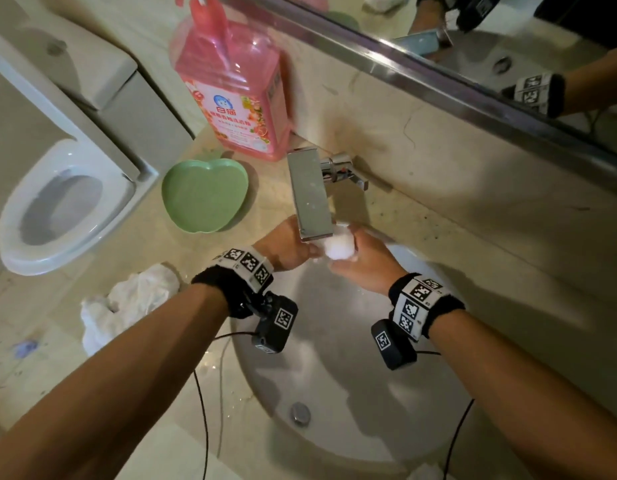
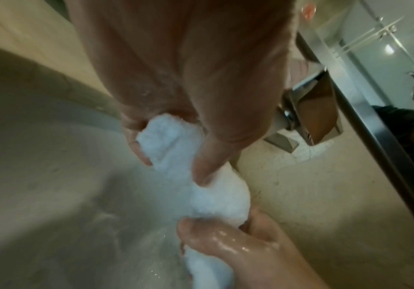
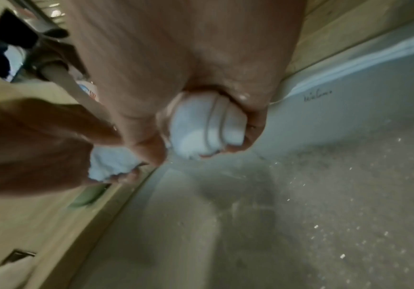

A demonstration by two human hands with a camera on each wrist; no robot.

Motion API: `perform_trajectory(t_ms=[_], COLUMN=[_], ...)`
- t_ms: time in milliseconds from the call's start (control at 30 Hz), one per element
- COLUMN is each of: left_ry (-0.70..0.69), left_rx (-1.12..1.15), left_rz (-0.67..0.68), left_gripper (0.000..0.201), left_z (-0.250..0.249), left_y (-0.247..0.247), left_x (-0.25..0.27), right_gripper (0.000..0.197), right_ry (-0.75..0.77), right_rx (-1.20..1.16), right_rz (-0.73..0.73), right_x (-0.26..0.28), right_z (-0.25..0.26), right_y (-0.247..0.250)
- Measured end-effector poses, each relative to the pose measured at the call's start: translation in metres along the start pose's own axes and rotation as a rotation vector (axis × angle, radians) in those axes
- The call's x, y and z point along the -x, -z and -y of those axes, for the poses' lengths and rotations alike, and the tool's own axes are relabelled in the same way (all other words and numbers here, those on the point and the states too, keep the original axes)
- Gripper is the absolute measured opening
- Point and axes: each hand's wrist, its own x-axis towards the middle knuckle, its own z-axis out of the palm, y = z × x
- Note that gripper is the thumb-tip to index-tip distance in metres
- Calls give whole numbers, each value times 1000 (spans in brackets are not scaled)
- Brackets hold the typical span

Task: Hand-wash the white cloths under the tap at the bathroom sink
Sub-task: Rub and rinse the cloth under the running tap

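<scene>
A wet white cloth (image 1: pixel 339 247) is bunched into a roll just under the flat chrome tap (image 1: pixel 310 195), over the back of the white sink (image 1: pixel 338 368). My left hand (image 1: pixel 289 247) grips one end of the cloth (image 2: pixel 173 144), fingers and thumb curled round it. My right hand (image 1: pixel 360 261) grips the other end (image 3: pixel 205 125) in a fist. Both hands are wet, and the right hand (image 2: pixel 228 248) shows below the cloth in the left wrist view. Another crumpled white cloth (image 1: pixel 127 303) lies on the counter left of the sink.
A pink detergent bottle (image 1: pixel 234 88) stands behind a green apple-shaped dish (image 1: pixel 204 195) on the beige counter. A toilet (image 1: pixel 54 202) is at the far left. The mirror's metal edge (image 1: pixel 438 77) runs along the back wall. Wrist-camera cables hang over the sink's front rim.
</scene>
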Motion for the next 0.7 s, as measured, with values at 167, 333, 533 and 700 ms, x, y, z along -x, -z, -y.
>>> perform_trajectory(t_ms=[167, 333, 533, 700], left_ry=[-115, -223, -64, -111], left_rx=[-66, -120, -162, -275], left_rz=[-74, -175, -237, -187], left_gripper=[60, 50, 52, 47], left_z=[15, 25, 29, 37], left_y=[10, 15, 23, 19], left_x=[21, 43, 58, 62], right_gripper=[49, 24, 19, 22], right_ry=[-90, 27, 59, 66], right_rx=[-195, -160, -83, -71], right_rz=[194, 66, -34, 59], right_x=[8, 7, 10, 8], right_z=[21, 42, 55, 59], right_y=[-14, -27, -40, -35])
